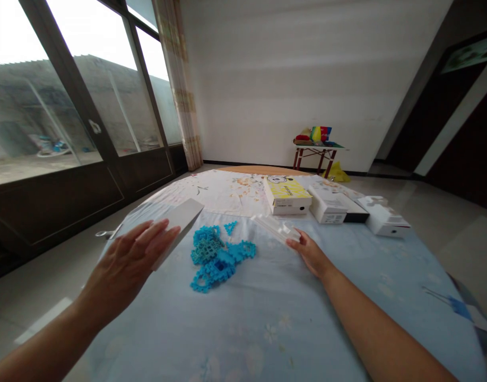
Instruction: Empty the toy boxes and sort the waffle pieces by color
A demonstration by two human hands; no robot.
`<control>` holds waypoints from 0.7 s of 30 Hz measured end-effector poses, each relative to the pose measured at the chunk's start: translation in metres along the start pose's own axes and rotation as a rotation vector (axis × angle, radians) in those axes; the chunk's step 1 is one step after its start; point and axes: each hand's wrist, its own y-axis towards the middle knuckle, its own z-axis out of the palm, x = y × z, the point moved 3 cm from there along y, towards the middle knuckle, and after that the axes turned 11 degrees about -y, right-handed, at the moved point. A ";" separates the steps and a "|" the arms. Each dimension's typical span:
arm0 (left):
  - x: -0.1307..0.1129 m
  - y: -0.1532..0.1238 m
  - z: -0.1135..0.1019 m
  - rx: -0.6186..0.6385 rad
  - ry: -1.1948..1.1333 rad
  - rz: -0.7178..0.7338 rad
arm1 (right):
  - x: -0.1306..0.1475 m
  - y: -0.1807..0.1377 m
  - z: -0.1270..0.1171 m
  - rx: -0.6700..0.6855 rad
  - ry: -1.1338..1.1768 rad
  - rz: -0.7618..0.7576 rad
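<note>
Blue, knobbly plastic pile (215, 258), and two busy hands flanking it!
Left of the pile, the left hand (146, 246) gripped a smooth white rectangular box (185, 215), thumb hidden; right of it, the right hand (309, 252) pinched a translucent plastic tray (271, 225) by one end, a hold that could have let it tip. A low swing of the box might have scattered the pile. The count: one held box, one tray, one loose blue triangular piece (230, 228) just beyond the pile, one yellow-and-white cardboard box (287, 195) farther right; the pile's tangled pieces defied counting.
</note>
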 end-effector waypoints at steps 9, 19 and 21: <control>0.028 0.017 0.021 -0.329 -0.551 -0.698 | 0.005 0.000 0.003 -0.023 -0.010 -0.068; -0.039 0.055 0.073 0.026 -1.263 -0.642 | 0.069 -0.018 0.005 -0.122 -0.453 -0.537; -0.048 0.057 0.079 0.101 -1.346 -0.627 | 0.078 -0.024 0.006 -0.099 -0.600 -0.625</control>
